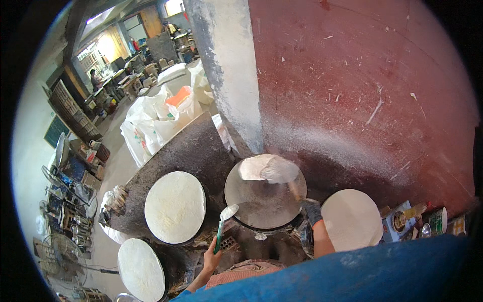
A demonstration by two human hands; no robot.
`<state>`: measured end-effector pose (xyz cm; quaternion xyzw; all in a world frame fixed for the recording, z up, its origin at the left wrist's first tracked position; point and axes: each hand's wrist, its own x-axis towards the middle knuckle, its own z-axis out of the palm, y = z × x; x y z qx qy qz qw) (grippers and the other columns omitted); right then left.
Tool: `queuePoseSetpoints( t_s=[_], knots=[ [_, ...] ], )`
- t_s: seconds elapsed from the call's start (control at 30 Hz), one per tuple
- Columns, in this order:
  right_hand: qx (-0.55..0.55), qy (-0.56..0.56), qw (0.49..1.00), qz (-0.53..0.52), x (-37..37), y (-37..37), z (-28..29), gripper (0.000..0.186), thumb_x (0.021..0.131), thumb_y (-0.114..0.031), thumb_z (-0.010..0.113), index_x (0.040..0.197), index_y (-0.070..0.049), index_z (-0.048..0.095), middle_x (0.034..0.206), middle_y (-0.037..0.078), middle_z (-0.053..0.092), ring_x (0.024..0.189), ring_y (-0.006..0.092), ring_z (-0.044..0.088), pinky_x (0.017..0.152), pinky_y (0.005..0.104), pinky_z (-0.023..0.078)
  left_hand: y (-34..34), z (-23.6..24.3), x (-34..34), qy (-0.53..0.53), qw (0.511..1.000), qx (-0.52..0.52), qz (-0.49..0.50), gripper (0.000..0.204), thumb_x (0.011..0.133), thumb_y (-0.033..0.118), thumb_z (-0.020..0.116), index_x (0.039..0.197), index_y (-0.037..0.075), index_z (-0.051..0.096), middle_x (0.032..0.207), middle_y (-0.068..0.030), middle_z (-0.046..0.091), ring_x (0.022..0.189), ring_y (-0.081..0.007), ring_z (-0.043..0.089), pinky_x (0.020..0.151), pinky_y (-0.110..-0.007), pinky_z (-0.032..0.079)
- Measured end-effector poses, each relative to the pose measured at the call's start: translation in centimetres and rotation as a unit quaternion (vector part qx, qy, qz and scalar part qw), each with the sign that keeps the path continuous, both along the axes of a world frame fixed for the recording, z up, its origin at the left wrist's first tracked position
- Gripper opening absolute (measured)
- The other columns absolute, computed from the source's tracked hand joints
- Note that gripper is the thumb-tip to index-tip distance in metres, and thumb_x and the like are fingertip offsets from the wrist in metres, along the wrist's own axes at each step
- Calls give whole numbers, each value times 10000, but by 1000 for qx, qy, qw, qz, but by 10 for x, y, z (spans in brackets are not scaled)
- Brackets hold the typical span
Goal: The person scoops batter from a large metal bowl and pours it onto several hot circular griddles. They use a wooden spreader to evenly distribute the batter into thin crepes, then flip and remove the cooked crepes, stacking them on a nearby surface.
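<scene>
My left hand (212,257) is closed round the green handle of a ladle (229,212), whose bowl looks coated with white batter. It hangs by the near left edge of a round, dark griddle (261,201). At that griddle's right edge, my right hand (312,210), in a dark glove, grips a wooden-handled tool (295,191). The tool's broad, pale head is smeared by motion at the griddle's far side, so its kind is unclear. White batter (254,167) lies there beside it.
Pale round sheets cover two griddles to the left, one farther (175,207) and one nearer (142,271). Another pale round (352,220) sits at my right, beside cans (435,220) and a box (398,221). A red wall (352,100) and white sacks (156,121) stand beyond.
</scene>
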<state>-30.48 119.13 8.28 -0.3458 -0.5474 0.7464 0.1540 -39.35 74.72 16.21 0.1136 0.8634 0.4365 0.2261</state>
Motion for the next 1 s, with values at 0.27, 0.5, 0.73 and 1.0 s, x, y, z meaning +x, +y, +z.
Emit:
queuePoseSetpoints(
  t_s=[0.27,0.5,0.73,1.0],
  knots=[
    [-10,-36,993,116,-2,26,16,261,777,-140,672,1019,-44,662,690,17,619,527,103,514,451,271,408,0,-6,17,-59,996,33,65,644,802,55,658,1375,153,380,844,-21,612,611,-70,496,528,-253,410],
    [-15,-48,994,102,-9,48,23,217,779,-195,671,967,-88,680,701,11,617,572,102,529,459,298,408,-3,3,23,2,1000,-2,30,660,793,40,579,1390,199,347,1118,-104,599,927,-168,570,762,-275,430],
    [91,-23,975,203,-41,71,4,201,784,-222,658,939,-95,683,710,14,613,617,118,545,527,315,433,-9,36,37,-78,993,-16,88,674,798,18,568,1400,217,340,909,-57,611,589,-90,483,521,-267,401],
    [133,-7,920,369,-38,73,12,201,799,-224,639,913,-62,675,761,42,642,705,141,586,636,309,463,-19,39,45,-151,981,18,118,687,841,23,566,1434,172,252,685,-39,498,506,-103,424,460,-306,338]
  ],
)
